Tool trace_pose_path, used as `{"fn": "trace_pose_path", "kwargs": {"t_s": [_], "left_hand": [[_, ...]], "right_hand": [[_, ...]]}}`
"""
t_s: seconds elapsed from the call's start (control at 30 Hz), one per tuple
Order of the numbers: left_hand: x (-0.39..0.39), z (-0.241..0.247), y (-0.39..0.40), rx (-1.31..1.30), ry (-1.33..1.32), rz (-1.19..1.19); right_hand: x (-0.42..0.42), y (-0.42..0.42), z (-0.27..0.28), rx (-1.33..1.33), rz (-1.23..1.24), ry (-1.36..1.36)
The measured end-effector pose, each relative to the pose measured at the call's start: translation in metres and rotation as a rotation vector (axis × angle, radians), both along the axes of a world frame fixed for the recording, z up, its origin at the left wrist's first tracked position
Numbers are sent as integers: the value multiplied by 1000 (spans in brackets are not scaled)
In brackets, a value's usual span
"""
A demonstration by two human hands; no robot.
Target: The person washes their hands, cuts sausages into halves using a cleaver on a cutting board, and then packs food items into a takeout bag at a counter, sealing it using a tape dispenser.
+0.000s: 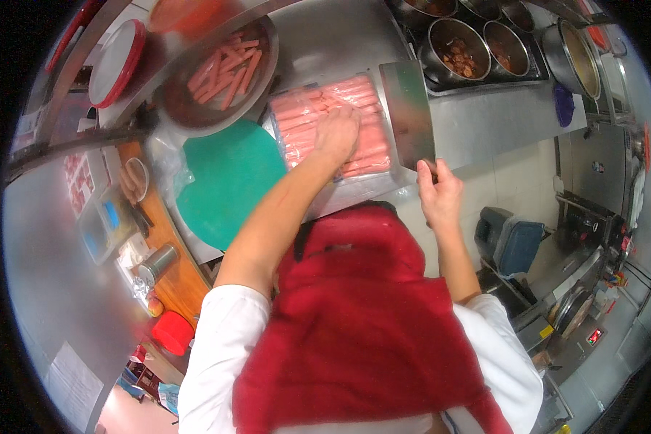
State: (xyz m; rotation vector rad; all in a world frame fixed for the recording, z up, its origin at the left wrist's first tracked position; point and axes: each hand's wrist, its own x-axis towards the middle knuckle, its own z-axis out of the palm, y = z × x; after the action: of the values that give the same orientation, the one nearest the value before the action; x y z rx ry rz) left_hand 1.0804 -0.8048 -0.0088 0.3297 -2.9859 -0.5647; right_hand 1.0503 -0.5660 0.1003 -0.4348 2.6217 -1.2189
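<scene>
A clear plastic pack of pink sausages lies flat on the steel counter in front of me. My left hand rests on the middle of the pack, fingers pressed against the film. In my right hand is the handle of a broad-bladed cleaver. Its blade lies beside the right edge of the pack, pointing away from me. To the left of the pack is a round green cutting board. Beyond the board, a large metal bowl holds several loose pink sausages.
Steel pots, some with browned food, stand at the back right. A red-rimmed lid and an orange container are at the back left. A crumpled plastic bag lies left of the board. A blue-grey bin stands on the floor to the right.
</scene>
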Motion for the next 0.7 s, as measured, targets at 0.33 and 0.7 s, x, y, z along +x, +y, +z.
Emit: {"fn": "trace_pose_path", "kwargs": {"t_s": [0.33, 0.7], "left_hand": [[-8, 5, 1, 126, -362, 77], [171, 40, -34, 162, 124, 531]], "right_hand": [[-15, -14, 19, -7, 80, 51], [-17, -62, 8, -37, 408, 83]]}}
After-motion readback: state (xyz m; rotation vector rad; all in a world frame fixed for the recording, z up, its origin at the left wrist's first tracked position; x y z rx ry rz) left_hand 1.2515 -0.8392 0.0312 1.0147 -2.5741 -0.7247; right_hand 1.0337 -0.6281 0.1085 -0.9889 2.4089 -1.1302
